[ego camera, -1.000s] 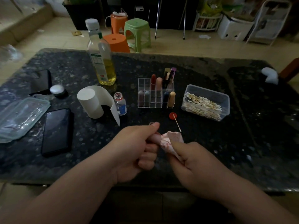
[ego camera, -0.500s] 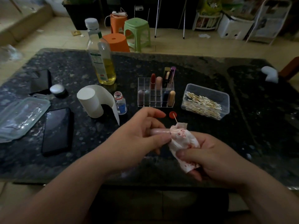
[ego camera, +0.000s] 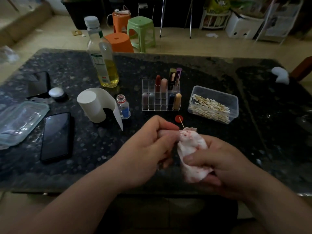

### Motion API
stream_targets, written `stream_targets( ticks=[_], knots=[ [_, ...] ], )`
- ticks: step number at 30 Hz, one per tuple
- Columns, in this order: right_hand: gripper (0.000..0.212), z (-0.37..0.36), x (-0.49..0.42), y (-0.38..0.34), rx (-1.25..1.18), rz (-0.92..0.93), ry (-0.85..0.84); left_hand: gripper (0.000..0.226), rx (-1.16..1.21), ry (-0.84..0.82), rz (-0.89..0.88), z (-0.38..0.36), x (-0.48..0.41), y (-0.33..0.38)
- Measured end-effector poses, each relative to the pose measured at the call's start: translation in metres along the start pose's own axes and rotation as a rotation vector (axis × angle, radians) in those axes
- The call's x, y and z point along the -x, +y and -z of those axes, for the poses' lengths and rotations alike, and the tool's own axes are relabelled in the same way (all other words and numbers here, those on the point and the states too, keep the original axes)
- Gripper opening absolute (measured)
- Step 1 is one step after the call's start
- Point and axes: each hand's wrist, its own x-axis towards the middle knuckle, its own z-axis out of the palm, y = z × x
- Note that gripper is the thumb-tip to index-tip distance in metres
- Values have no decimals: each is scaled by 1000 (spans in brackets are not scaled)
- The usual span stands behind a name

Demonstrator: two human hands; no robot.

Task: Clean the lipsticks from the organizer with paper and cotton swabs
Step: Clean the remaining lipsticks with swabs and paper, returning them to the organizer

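Note:
My left hand (ego camera: 148,149) grips a pale pink lipstick (ego camera: 166,133) that lies sideways between thumb and fingers. My right hand (ego camera: 217,159) holds a crumpled white paper (ego camera: 190,149) stained with red, wrapped around the lipstick's right end. Behind them stands the clear organizer (ego camera: 161,95) with several lipsticks upright in its cells. A clear box of cotton swabs (ego camera: 213,104) sits to its right. One used swab (ego camera: 181,123) lies beside a small red cap (ego camera: 178,118) just beyond my hands.
A paper roll (ego camera: 94,106), a small open bottle (ego camera: 123,108) and a tall bottle of yellow liquid (ego camera: 103,61) stand at the left. A phone (ego camera: 56,136), a clear lid (ego camera: 18,122) and a round white jar (ego camera: 56,93) lie further left. Stools stand past the table's far edge.
My left hand turned the lipstick to lie sideways and shifted its grip. My right hand with the stained paper moved right, then closed over the lipstick's end again.

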Motion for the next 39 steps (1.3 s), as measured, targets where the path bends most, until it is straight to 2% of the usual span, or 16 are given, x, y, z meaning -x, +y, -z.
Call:
stream_targets(
  ticks=[3,4,6,8,10,13,15,18,21,24,27,29,31,34,37,39],
  knots=[
    [28,5,2,-5,-513,-138,-390,12,-547,12,-298,6,3,-3],
    [29,8,2,-5,-557,-146,-419,11,-626,12,-364,6,3,-5],
    [31,11,-1,-7,-475,-139,-320,17,-649,36,-389,5,0,-6],
    [38,9,1,-8,-202,-66,-114,21,-463,73,-214,4,-1,-4],
    [39,4,7,-11,237,74,88,43,-79,61,110,3,-2,4],
    [56,-1,12,-7,669,303,140,67,362,-48,497,2,-2,10],
    [50,-1,10,-2,943,381,127,65,403,-115,564,1,0,13],
    [31,5,2,6,1239,349,169,44,447,-108,490,3,1,18],
    [37,1,1,9,1024,375,188,27,431,8,318,1,0,15],
    [36,-9,2,2,285,120,160,15,291,77,117,-1,2,10],
    [45,-6,4,-4,-406,-122,-200,14,-278,86,-225,9,8,2],
    [35,-2,4,-3,-523,-141,-284,18,-506,57,-373,14,8,-2],
    [28,-1,1,-3,-439,-137,-163,24,-541,56,-354,13,6,-5],
    [31,0,1,-2,-3,-64,94,20,-209,35,-51,9,2,-2],
    [46,-6,3,0,548,144,200,53,171,-7,310,8,-3,5],
    [41,-6,3,3,771,276,171,69,195,-58,471,9,-3,7]
  ],
)
